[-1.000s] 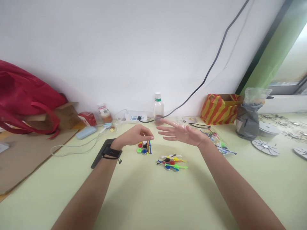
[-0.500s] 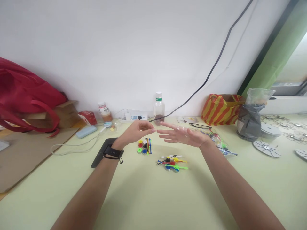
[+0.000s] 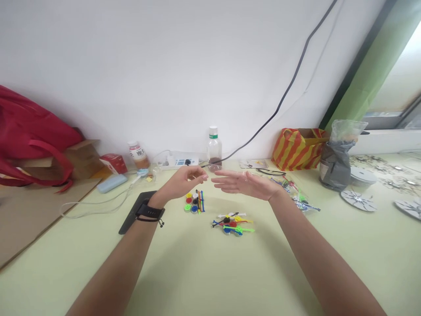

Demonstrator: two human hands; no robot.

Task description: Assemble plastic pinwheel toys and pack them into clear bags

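My left hand (image 3: 184, 181), with a black watch on its wrist, is raised over the table, its fingers curled and the thumb near the index fingertip. Whatever may be in that pinch I cannot make out. Facing it, my right hand (image 3: 246, 184) is open with fingers stretched out, and clear plastic film (image 3: 245, 175) glints on it. Small round coloured pieces (image 3: 188, 200) lie in rows below my left hand beside a row of coloured plastic arrows (image 3: 201, 202). Nearer me is a loose pile of coloured arrow spinners (image 3: 233, 224).
A clear bottle (image 3: 214, 151) stands by the wall behind my hands. A bag of coloured parts (image 3: 297, 197) lies right, near a striped bag (image 3: 296, 149) and a grey bag (image 3: 335, 164). At left are a black flat device (image 3: 131, 215), a cable and a red bag (image 3: 33, 127).
The view has shifted slightly to the right. My hands keep nearly the same pose, and the plastic glints on my right hand look fainter. The coloured pieces on the table have not moved.
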